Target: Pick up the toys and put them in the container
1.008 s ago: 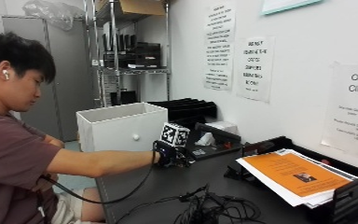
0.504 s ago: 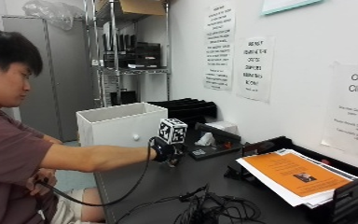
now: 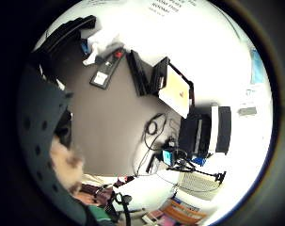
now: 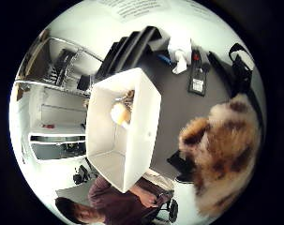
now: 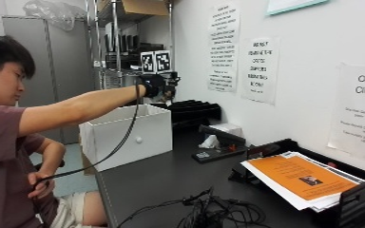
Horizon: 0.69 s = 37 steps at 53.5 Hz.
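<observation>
My right hand (image 5: pixel 152 87) is raised at arm's length above the white container (image 5: pixel 129 137), near its far rim as the outside view shows it. The fingers are curled around a furry toy (image 4: pixel 221 150), tan with dark brown patches. In the thumb-side palm view the toy fills much of the frame close to the palm; in the little-finger-side view only a pale tuft of it (image 3: pixel 66 165) shows at the edge of the hand. From outside, the toy is mostly hidden behind the glove, with only a small brown bit showing beside it.

The container sits at the near end of the dark table (image 5: pixel 163 180), open at the top. The thumb-side palm view looks down into it: a pale, rounded toy (image 4: pixel 120 112) already lies inside, against one wall; its details are too small to tell.

Further along the table: a white tissue-like object (image 5: pixel 209 142) beside a flat black device (image 5: pixel 217 151), a black tray (image 5: pixel 347 194) holding papers with an orange sheet (image 5: pixel 290 175) on top, and a tangle of black cables (image 5: pixel 214 216) near the front edge. My bare left hand (image 5: pixel 40 183) is down by my lap, holding a cable.
</observation>
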Motion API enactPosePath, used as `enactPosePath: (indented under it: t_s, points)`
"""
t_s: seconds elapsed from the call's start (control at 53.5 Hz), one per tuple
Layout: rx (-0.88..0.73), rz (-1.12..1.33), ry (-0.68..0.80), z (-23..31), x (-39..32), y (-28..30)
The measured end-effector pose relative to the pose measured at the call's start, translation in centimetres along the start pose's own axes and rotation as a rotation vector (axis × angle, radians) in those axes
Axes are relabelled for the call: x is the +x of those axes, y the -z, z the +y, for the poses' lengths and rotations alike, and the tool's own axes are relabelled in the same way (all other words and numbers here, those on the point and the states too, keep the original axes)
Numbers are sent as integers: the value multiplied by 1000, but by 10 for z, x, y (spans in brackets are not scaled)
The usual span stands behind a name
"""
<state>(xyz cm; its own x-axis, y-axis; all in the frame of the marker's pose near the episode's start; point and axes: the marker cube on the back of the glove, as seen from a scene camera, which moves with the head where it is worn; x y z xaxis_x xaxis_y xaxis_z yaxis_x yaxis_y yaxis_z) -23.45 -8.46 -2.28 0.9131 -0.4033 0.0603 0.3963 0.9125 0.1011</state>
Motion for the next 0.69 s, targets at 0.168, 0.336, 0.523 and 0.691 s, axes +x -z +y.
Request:
enactPosePath:
  t_s: [0.168,0.336,0.523,0.691]
  points:
    - [18,50,89,-5,-55,27]
    - [31,33,199,-16,-132,39]
    - [15,3,354,-22,-236,42]
    - [86,-133,480,-5,-278,40]
